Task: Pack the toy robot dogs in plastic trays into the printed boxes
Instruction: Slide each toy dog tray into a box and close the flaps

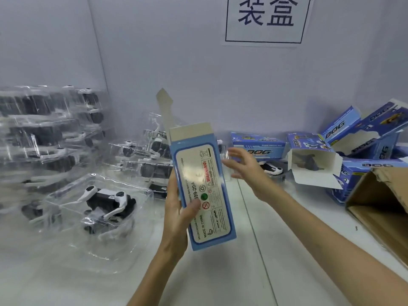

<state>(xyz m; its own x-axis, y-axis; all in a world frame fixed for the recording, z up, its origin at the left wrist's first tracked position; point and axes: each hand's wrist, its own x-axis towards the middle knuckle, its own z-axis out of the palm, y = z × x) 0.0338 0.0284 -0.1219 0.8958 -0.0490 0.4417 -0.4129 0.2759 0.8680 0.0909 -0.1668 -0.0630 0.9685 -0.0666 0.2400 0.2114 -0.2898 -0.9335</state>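
A white tabletop [254, 257] ran back to pale wall panels [176, 51], where a paper sign [265, 21] with two printed Chinese characters hung. Above the table, the left hand [176, 215] gripped an upright printed box [203, 186], thumb curled onto its label face, top flap open. The right hand [245, 168] hovered just beside the box's right edge, fingers spread. Clear plastic trays [44, 133] holding toy robot dogs [108, 202] were stacked at left. Blue boxes [353, 140] lay jumbled at right beside a brown cardboard carton [379, 199].

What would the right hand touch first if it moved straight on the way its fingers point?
Probably the printed box that the left hand grips; the right hand points at its side, but depth is unclear.
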